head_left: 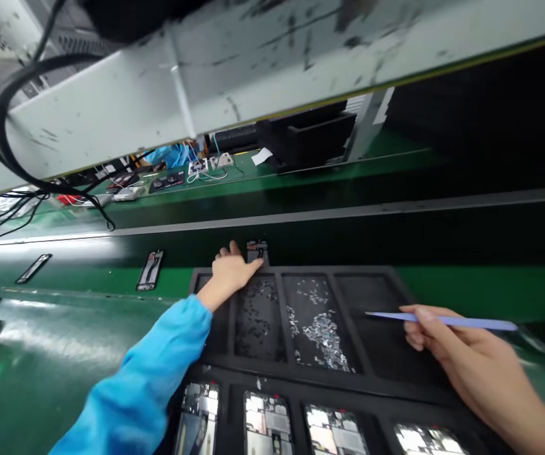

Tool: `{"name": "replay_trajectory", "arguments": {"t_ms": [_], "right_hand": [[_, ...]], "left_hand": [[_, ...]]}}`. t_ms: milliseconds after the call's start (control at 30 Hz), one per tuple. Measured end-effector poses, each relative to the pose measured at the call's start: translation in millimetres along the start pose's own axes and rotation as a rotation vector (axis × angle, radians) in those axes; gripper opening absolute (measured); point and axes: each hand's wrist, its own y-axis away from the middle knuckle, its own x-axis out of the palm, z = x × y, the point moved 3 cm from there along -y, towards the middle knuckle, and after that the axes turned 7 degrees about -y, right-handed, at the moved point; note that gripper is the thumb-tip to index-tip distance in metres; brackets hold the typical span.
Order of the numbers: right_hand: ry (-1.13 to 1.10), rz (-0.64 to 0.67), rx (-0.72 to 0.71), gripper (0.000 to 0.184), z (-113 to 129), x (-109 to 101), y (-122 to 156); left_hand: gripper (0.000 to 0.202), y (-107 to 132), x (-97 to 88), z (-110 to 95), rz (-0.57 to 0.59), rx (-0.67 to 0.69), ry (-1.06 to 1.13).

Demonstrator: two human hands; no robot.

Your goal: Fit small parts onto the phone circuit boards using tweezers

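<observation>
My left hand (232,270), in a blue sleeve, reaches forward over the black parts tray (381,292), and its fingers touch a phone frame (257,251) lying on the dark conveyor belt just beyond the tray. My right hand (447,341) hovers over the tray's right side and pinches blue tweezers (443,320), tips pointing left. The tray's middle compartments hold several small metal parts (322,328). Along the bottom edge, a row of opened phone bodies (267,422) sits in a second black tray.
Further phone frames (150,270) lie on the green belt (64,354) to the left. A white overhead beam (253,69) with black cables (2,126) spans the top. Across the line stand a black box (307,136) and small fixtures.
</observation>
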Motion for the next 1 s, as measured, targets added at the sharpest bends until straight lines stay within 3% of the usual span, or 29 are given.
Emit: {"name": "replay_trajectory", "arguments": {"t_ms": [100,167,233,333,433,500,600,667,767,833,900,1000], "right_hand": [[-0.213,0.118,0.012,0.037,-17.9,-5.7,-2.9],[-0.230,0.158,-0.056,0.029,-22.9,-10.7,-4.7],[-0.207,0.176,-0.107,0.033,-23.6,-12.5,-5.7],[-0.151,0.226,-0.086,0.034,-23.2,-8.8,-5.2],[-0.103,0.267,-0.078,0.036,-25.4,-4.1,-2.1],[-0.086,0.262,-0.093,0.041,-28.2,-3.5,0.5],[-0.067,0.290,-0.112,0.047,-28.3,-6.0,3.4],[-0.046,0.345,-0.109,0.051,-21.8,-8.4,3.3],[0.065,0.510,-0.118,0.051,-1.6,-2.6,-2.1],[0.179,0.656,-0.159,0.047,12.7,13.1,-7.6],[0.266,0.773,-0.260,0.040,22.0,35.4,-11.8],[0.296,0.865,-0.488,0.026,20.8,64.8,-10.6]], "left_hand": [[0.050,-49.0,34.3,-47.9,0.017,-0.158,-0.035],[0.049,-58.0,52.3,-65.1,-0.002,-0.188,-0.050],[0.050,-59.7,58.7,-73.8,-0.035,-0.194,-0.056],[0.060,-65.8,41.9,-83.4,-0.118,-0.174,-0.045],[0.090,-73.3,0.6,-93.5,-0.235,-0.126,-0.015],[0.105,-65.6,-30.6,-94.4,-0.288,-0.090,0.001],[0.110,-14.1,-59.2,-79.2,-0.264,-0.024,0.009],[0.110,47.0,-53.8,-60.5,-0.154,0.035,0.009],[0.104,151.3,-11.1,-35.3,0.021,0.150,-0.039],[0.103,205.9,25.2,-30.1,0.027,0.252,-0.188],[0.100,236.9,54.6,-31.9,-0.041,0.287,-0.310],[0.090,245.7,74.9,-34.1,-0.141,0.264,-0.397]]}}
